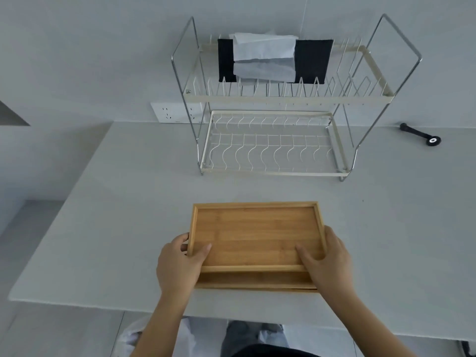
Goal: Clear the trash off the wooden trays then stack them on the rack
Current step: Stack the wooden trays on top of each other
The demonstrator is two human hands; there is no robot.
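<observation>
A bare wooden tray (255,233) is held over a second wooden tray (255,280), whose near edge shows beneath it by the table's front edge. My left hand (180,264) grips the top tray's left side, thumb on its inner floor. My right hand (327,261) grips its right side, thumb likewise inside. No trash lies on the top tray. The two-tier wire rack (273,140) stands at the back of the table, its lower tier bare.
On the rack's upper tier rests a black tissue box (313,60) with white paper sticking out. A black tool (421,134) lies at the back right. A wall socket (175,112) sits behind the rack's left leg. A white bag (131,336) is below the table.
</observation>
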